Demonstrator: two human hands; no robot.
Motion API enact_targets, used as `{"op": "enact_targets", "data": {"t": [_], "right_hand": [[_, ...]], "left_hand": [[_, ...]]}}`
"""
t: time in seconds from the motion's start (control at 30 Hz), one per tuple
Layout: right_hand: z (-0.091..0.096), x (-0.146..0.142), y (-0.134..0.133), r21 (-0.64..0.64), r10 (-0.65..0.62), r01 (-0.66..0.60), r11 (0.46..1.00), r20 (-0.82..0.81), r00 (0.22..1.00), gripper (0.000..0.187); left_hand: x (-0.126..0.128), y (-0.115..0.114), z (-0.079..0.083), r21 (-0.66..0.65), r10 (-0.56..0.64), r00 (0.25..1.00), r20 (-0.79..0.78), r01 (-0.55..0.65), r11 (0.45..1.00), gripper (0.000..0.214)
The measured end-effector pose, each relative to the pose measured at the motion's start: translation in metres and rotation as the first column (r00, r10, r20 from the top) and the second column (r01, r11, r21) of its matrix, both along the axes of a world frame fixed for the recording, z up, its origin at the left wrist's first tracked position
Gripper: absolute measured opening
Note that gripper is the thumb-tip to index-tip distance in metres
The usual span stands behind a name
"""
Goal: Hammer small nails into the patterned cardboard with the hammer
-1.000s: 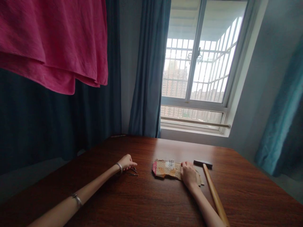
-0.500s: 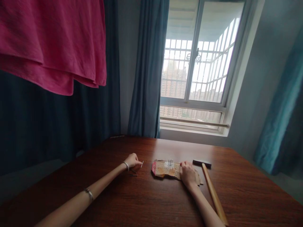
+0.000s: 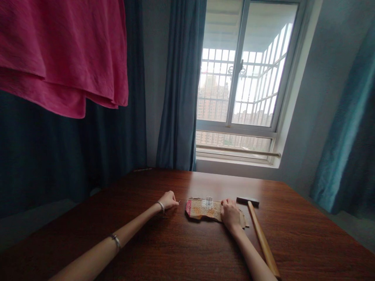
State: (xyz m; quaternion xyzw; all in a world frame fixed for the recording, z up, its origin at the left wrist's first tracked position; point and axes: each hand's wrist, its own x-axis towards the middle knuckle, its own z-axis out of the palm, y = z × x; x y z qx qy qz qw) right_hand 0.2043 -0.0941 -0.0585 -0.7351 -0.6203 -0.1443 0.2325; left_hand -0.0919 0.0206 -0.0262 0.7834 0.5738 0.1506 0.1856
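My left hand point(image 3: 169, 199) is pinched shut on a thin nail, whose tip pokes out toward a patterned pink and tan piece of cardboard point(image 3: 202, 208). A few nails point(image 3: 209, 200) stand upright in that cardboard near its far edge. My right hand point(image 3: 230, 214) lies on the cardboard's right end, fingers curled down and pressing it to the wooden table point(image 3: 181, 249). A hammer with a long wooden handle point(image 3: 260, 238) and a dark head point(image 3: 247, 201) rests just right of my right hand.
A few loose nails point(image 3: 162, 215) lie under my left wrist. Behind the table are a window point(image 3: 240, 86) with blue curtains point(image 3: 178, 86). A pink cloth point(image 3: 61, 54) hangs at the upper left.
My left hand picked a nail from the loose ones on the table and moved right toward the cardboard. My right hand stayed on the cardboard.
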Motion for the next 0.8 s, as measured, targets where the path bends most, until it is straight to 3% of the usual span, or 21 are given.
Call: {"op": "enact_targets", "data": {"t": [0.33,0.43,0.53,0.6,0.67,0.8], "right_hand": [[0.002,0.001,0.001,0.013,0.012,-0.01,1.0,-0.121,0.993,0.023],[0.007,0.004,0.001,0.029,0.021,-0.017,0.999,-0.145,0.989,0.027],[0.018,0.002,-0.003,0.171,0.094,-0.055,0.984,-0.229,0.969,0.029],[0.027,-0.005,-0.007,0.29,0.23,-0.134,0.948,-0.328,0.916,0.027],[0.036,-0.018,-0.012,0.343,0.383,-0.243,0.907,-0.434,0.816,0.025],[0.043,-0.043,-0.02,0.368,0.541,-0.398,0.84,-0.611,0.578,0.03]], "left_hand": [[0.001,0.004,-0.004,-0.093,0.045,0.992,0.122,-0.033,0.995,0.006],[0.007,0.004,-0.001,-0.178,0.058,0.956,0.288,-0.006,0.984,0.011],[0.02,-0.001,0.008,-0.164,0.016,0.843,0.538,0.086,0.983,0.02],[0.034,-0.01,0.016,-0.091,-0.063,0.752,0.656,0.162,0.983,0.026],[0.048,-0.023,0.025,-0.031,-0.138,0.703,0.698,0.222,0.975,0.03],[0.075,-0.053,0.033,0.075,-0.282,0.692,0.665,0.314,0.946,0.031]]}}
